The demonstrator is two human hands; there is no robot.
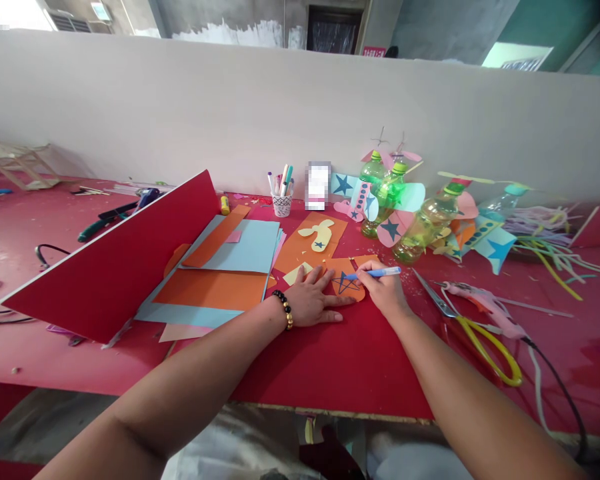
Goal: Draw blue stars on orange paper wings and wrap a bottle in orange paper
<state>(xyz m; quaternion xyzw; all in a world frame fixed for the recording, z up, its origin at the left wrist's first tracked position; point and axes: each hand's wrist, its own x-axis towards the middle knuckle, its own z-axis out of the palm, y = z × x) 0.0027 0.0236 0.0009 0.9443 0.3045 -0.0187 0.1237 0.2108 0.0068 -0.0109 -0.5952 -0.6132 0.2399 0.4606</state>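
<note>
A rounded orange paper piece (357,291) lies on the red table, with a dark blue star drawn on it. My left hand (311,300) is flat with fingers spread, pressing on the left side of that piece. In my right hand (384,288) is a blue pen (386,272), its tip on the star. Behind them, a cream cut-out (321,239) with a small star rests on an orange sheet (296,245). A small cream paper scrap (294,274) sits by my left fingers.
Blue and orange sheets (253,243) and an upright red board (115,267) stand left. Scissors (485,347) and a pink glue gun (490,307) lie right. Behind are a pen cup (282,205), a phone (318,187) and decorated bottles (430,217).
</note>
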